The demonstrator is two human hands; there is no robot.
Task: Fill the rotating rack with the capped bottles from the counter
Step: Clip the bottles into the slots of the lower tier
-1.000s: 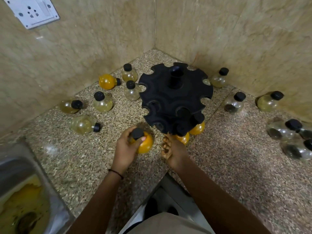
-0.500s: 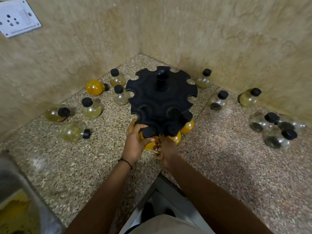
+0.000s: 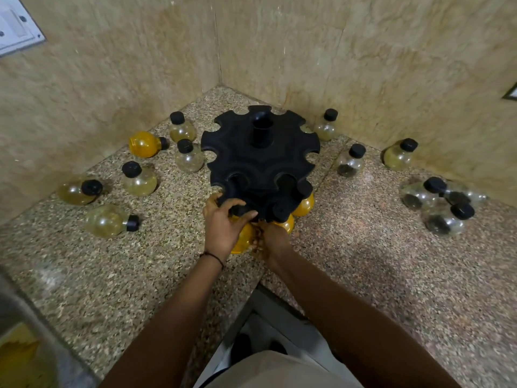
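Observation:
A black round rack (image 3: 260,166) with notched slots stands in the counter corner. Two orange bottles (image 3: 305,205) hang in its near slots. My left hand (image 3: 223,225) grips an orange bottle (image 3: 242,238) by its black cap, with the neck at the rack's near-left slot. My right hand (image 3: 270,243) is under the rack's near edge, touching that bottle's underside; its fingers are partly hidden. Several pale bottles (image 3: 140,180) and one orange bottle (image 3: 144,144) sit left of the rack. More clear bottles (image 3: 436,205) lie at the right.
Tiled walls meet behind the rack. A wall socket (image 3: 16,29) is at the upper left. A steel sink (image 3: 25,348) occupies the lower left corner. The counter has an inner corner edge (image 3: 260,281) right in front of me.
My left hand carried the orange bottle from the counter up to the rack's near-left slot. My right hand moved forward under the rack beside it.

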